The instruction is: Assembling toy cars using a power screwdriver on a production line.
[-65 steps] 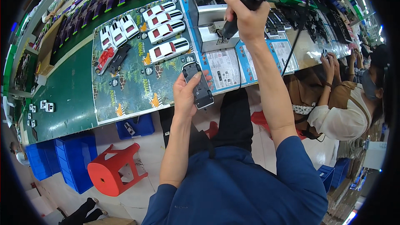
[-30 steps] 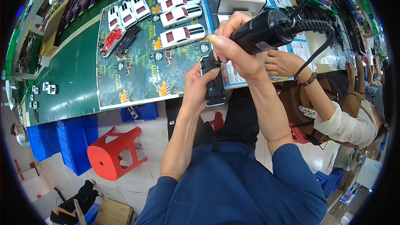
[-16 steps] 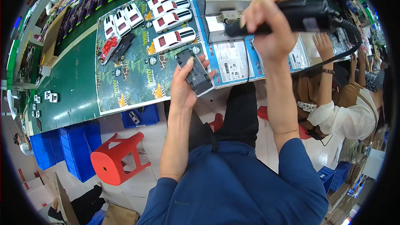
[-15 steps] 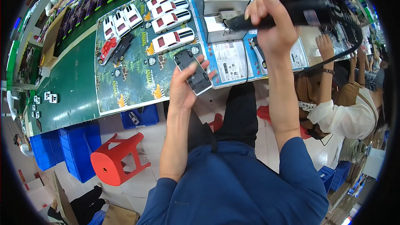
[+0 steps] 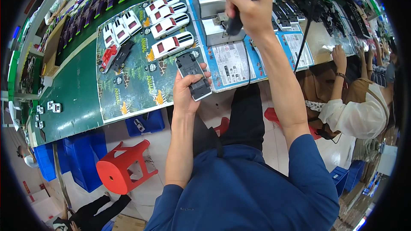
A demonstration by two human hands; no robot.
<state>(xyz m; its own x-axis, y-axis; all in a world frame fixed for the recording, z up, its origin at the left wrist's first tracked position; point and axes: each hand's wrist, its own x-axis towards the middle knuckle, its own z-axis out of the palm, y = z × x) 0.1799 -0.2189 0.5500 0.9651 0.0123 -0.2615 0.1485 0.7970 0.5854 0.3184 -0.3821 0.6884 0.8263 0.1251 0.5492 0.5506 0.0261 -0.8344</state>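
My left hand is closed around a toy car turned upside down, its dark underside facing up and a white rim showing at its lower end. In my right hand is a black electric screwdriver, gripped above the table, its lower end close to the front of a metal box-shaped machine. The screwdriver's tip is too blurred to make out. Several white toy cars with black stripes stand on the patterned mat to the left of the machine.
Left on the mat lie a red-and-white toy car and a black car base. A black cable hangs at the right, near a co-worker's arm. Below the table are a red stool and blue bins.
My right hand has moved left, and the screwdriver has swung from nearly level to steeper. My left hand with the toy car has shifted slightly left, the car now more upright in view.
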